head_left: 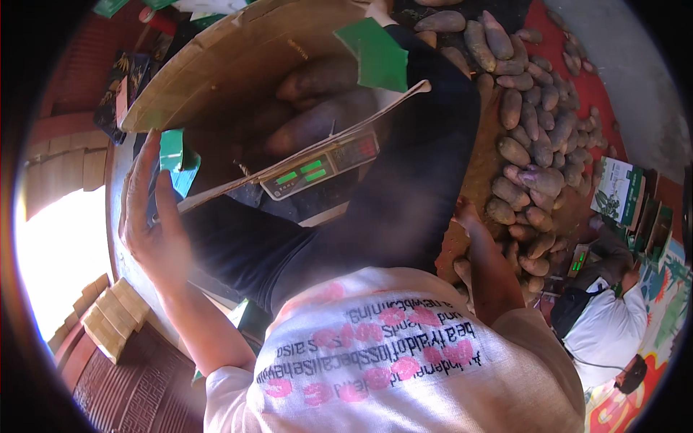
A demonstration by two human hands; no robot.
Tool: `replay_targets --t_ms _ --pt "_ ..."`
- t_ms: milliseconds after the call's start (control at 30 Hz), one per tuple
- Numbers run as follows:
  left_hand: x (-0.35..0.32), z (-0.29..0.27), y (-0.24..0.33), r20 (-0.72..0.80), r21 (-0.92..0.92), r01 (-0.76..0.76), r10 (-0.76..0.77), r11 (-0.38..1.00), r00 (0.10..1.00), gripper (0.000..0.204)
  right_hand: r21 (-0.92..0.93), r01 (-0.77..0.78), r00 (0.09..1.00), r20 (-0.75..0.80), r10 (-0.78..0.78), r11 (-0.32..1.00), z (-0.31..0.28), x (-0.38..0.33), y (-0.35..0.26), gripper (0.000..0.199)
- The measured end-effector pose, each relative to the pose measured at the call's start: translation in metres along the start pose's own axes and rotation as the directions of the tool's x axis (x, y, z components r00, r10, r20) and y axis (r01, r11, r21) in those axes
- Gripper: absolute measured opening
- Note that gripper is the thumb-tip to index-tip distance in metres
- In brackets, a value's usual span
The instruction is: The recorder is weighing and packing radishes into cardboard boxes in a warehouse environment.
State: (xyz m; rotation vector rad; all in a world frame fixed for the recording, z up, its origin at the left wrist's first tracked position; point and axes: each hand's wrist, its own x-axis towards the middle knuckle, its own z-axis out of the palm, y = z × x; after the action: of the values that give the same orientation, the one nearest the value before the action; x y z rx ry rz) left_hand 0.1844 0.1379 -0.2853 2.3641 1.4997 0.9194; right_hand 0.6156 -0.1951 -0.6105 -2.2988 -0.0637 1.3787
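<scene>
An open cardboard box (209,61) tilts in front of my legs, with several large reddish-brown sweet potatoes (317,119) in its shaded inside. My left hand (151,216) is at the box's left end, its fingers stretched upward along the corner by a green flap (172,150). Another green piece (374,54) stands at the box's right end. Against the near side of the box shows a digital scale (317,167) with lit green displays. My right hand (468,213) hangs low beside my right leg, near the sweet potato pile (534,137); its fingers are mostly hidden.
The pile spreads over brown and red floor coverings on the right. A co-worker in a white top (606,332) bends near another lit scale (579,260) and a green-and-white carton (617,191). Tan blocks (112,317) are stacked at the left, by a carved reddish-brown surface (137,382).
</scene>
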Motion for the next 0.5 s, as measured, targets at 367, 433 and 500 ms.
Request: replay_targets --t_ms 367,433,500 --pt "0.009 -0.006 0.002 0.153 0.036 -0.128 0.121 0.991 0.981 0.029 -0.06 0.22 0.973 -0.053 -0.223 0.974 0.012 0.053 0.031 0.029" --pt "0.017 0.003 0.007 0.17 -0.015 -0.139 0.14 0.99 0.975 0.029 -0.234 0.212 0.972 -0.047 -0.229 0.949 0.004 0.078 0.073 0.03" --pt "0.019 0.005 0.011 0.202 0.014 -0.126 0.12 0.992 0.972 0.029 -0.407 0.222 0.971 0.011 -0.238 0.886 0.011 0.074 0.084 0.032"
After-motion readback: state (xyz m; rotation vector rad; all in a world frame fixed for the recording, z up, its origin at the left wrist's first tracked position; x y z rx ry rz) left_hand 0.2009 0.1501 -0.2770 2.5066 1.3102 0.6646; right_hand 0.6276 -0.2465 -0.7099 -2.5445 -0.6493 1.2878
